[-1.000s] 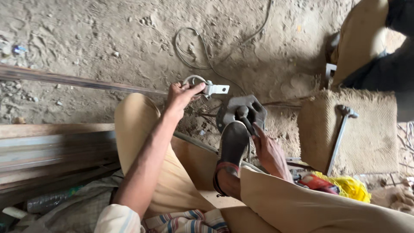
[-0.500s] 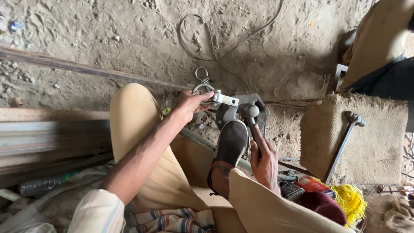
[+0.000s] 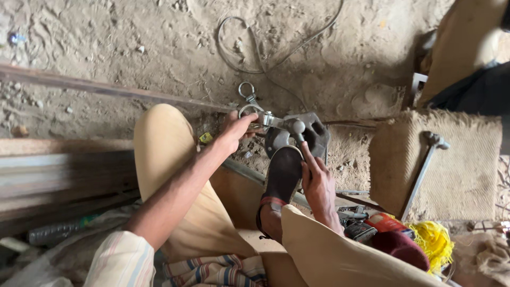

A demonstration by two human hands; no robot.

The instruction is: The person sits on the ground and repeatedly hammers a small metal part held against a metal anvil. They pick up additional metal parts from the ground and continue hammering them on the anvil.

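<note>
Head view: the left hand point(image 3: 237, 129), arm stretched forward over the knee, pinches a small metal bracket point(image 3: 261, 120) just left of the grey vise point(image 3: 297, 133). The right hand point(image 3: 319, 183) rests below that vise, fingers extended, grasping nothing, beside the sandal point(image 3: 281, 175).

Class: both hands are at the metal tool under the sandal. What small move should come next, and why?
Probably steady the tool with the right hand before moving the part held by the left hand: the sandal pins it on loose sandy ground.
</note>
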